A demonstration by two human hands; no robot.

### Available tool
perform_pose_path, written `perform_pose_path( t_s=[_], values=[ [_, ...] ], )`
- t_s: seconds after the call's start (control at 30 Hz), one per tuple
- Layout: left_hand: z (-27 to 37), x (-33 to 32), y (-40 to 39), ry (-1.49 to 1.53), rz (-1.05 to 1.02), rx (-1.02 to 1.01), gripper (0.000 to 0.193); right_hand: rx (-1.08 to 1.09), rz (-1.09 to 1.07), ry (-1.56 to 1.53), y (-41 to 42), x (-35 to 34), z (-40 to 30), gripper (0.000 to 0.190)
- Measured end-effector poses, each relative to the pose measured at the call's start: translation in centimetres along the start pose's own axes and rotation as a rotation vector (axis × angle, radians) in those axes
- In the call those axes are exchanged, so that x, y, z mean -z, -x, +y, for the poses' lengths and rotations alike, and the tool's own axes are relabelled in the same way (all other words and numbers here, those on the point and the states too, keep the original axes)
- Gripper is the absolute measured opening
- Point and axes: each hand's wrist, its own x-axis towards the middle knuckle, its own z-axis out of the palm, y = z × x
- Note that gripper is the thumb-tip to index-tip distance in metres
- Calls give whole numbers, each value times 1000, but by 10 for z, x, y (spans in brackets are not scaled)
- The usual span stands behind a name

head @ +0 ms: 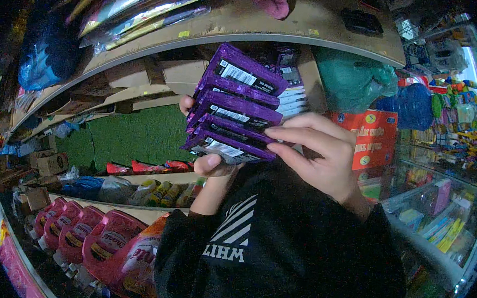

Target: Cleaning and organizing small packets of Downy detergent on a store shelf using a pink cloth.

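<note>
My left hand [210, 165] grips a stack of several purple packets [241, 111] from below and the left, its thumb at the lowest packet and a fingertip showing at the left edge. The packets are fanned out, with dark labels and barcodes facing up. From the right, my right hand [318, 149] pinches the right edge of a lower packet between thumb and index finger. Most of my left hand's fingers are hidden behind the stack. Just behind it, an open cardboard box [317, 77] holds similar purple packets and a row of white-edged ones.
A wooden shelf edge [272, 37] runs above the packets. Pink plastic bottles [107, 239] stand at lower left, below a shelf with bagged goods [167, 194]. On the right are a green plastic bag [349, 82], a red box [373, 138] and a glass display case [434, 219].
</note>
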Motion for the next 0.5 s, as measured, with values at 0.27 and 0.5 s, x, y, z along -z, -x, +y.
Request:
perform_pose_path(
  t_s=[0.27, 0.5],
  values=[
    [0, 5, 2, -82, 22, 12, 77, 50, -158, -46, -2, 8, 1, 16],
    [4, -22, 7, -82, 151, 107, 76, 112, 50, 14, -25, 8, -13, 25]
  ],
)
